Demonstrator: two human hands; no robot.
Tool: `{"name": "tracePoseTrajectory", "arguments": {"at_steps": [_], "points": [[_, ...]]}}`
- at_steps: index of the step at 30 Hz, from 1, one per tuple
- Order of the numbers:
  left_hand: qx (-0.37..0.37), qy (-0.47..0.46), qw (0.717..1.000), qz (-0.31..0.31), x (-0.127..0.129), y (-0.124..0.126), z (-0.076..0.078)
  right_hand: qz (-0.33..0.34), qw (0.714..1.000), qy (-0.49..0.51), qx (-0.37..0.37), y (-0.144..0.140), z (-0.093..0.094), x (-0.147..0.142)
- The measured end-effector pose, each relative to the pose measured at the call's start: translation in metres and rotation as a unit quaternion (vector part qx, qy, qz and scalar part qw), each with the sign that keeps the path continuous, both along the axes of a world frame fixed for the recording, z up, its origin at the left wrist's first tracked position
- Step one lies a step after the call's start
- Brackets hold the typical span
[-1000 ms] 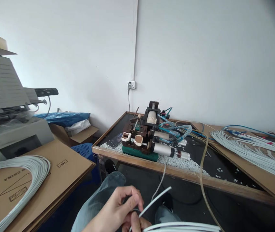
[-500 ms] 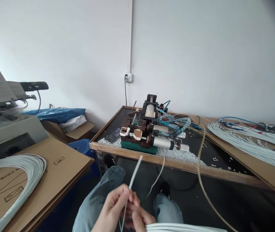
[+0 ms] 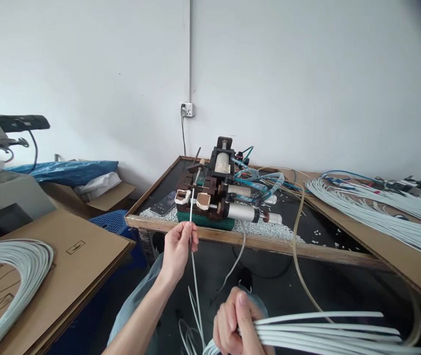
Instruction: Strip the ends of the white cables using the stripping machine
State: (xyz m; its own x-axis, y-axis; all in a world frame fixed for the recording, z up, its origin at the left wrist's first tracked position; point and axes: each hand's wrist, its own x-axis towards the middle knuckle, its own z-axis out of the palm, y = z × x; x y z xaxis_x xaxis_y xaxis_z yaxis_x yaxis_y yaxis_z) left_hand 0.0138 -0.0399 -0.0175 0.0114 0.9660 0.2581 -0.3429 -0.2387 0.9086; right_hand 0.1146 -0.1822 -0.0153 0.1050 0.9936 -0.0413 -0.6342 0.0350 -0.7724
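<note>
My left hand (image 3: 178, 245) pinches one thin white cable (image 3: 191, 217) upright, its tip near the small brown pneumatic stripping machine (image 3: 215, 195); my right hand (image 3: 234, 323) grips the white cable bundle (image 3: 325, 330). The limp tip, seemingly unsupported, may miss the opening and buckle.

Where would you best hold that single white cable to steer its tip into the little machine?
Probably just below the tip, pinched from the side, as the left hand holds the single white cable: it is thin and limp, so a grip farther down lets the end droop.
</note>
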Motion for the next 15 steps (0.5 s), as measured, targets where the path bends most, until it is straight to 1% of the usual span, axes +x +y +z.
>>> {"name": "tracePoseTrajectory", "arguments": {"at_steps": [3, 7, 11, 15], "points": [[0.0, 0.001, 1.0, 0.008, -0.001, 0.009, 0.002, 0.008, 1.0, 0.004, -0.004, 0.005, 0.004, -0.002], [-0.003, 0.016, 1.0, -0.003, -0.003, 0.012, 0.002, 0.012, 0.999, 0.025, -0.017, 0.005, 0.001, -0.007], [-0.009, 0.033, 0.999, -0.013, -0.004, 0.014, 0.002, -0.003, 0.999, 0.034, -0.022, 0.003, -0.002, -0.01], [-0.017, 0.017, 0.999, 0.024, -0.001, 0.019, -0.003, 0.002, 1.0, 0.028, -0.01, 0.004, -0.002, -0.008]]}}
